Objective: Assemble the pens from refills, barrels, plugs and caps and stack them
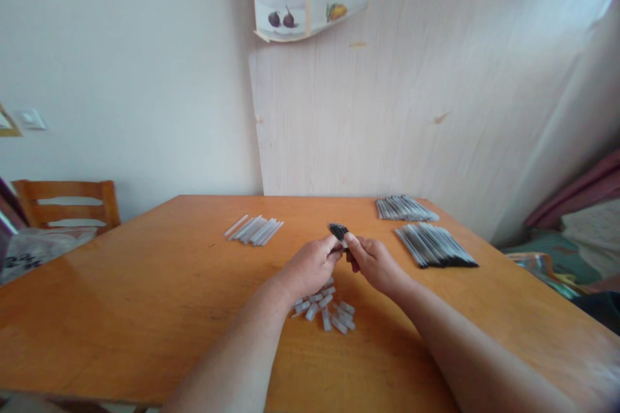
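Observation:
Both hands meet over the middle of the table, around a small bundle of thin black sticks that look like pen parts. My left hand is closed on the bundle's near left side. Pressed against it from the right, my right hand has its thumb on top and its fingers curled. The lower part of the bundle is hidden by the fingers. Just below my left hand lies a loose heap of small clear plastic caps, partly covered by that hand.
Whitish translucent tubes lie at the left on the wooden table. Two rows of pen-like sticks, a black-ended one and a greyish one, lie at the right. A chair stands beyond the left edge, and a wall rises behind.

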The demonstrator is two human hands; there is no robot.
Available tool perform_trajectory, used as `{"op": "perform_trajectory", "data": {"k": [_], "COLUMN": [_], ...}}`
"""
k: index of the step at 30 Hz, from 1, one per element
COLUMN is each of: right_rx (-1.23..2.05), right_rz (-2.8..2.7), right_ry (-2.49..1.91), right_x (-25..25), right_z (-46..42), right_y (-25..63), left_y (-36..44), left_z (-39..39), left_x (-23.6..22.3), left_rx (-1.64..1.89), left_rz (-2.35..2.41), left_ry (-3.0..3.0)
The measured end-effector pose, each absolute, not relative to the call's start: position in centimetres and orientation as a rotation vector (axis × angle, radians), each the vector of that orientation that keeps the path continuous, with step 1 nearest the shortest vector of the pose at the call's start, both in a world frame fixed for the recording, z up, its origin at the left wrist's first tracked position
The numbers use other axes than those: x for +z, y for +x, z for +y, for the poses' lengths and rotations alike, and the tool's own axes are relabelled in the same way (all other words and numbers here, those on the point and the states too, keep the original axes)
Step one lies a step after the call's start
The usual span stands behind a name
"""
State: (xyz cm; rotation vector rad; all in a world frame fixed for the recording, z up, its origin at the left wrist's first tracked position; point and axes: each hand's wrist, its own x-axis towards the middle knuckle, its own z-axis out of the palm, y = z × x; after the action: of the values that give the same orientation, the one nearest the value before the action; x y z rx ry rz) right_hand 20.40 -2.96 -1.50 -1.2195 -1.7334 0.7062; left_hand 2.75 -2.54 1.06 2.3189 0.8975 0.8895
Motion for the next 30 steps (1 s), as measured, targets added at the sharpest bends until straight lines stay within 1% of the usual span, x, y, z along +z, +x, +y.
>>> {"op": "perform_trajectory", "data": {"k": [4,8,14,23,30], "right_rx": [0.696,0.622,0.505,0.62,0.543], "right_rz": [-1.696,-1.785,-1.868,-1.823,-1.812], "right_ry": [-1.154,-1.117,-1.197,-1.212,-1.14], "right_x": [-0.9,-0.8,-1.07,-1.07,-0.55], "right_z": [-3.23,-3.38,-3.26,-3.23,-3.38], "right_y": [20.8,20.92,20.76,20.78,21.18], "left_y": [2.6,2.3,2.38,2.76,2.37], "left_z": [-2.49,-2.22,-2.24,-2.44,-2.29], "left_x": [1.11,0.89,0.77,0.8,0.85], "left_rx": [0.938,0.979,0.961,0.929,0.907], "left_rz": [0.901,0.972,0.957,0.941,1.007], "left_ry": [2.269,2.256,2.291,2.328,2.322]}}
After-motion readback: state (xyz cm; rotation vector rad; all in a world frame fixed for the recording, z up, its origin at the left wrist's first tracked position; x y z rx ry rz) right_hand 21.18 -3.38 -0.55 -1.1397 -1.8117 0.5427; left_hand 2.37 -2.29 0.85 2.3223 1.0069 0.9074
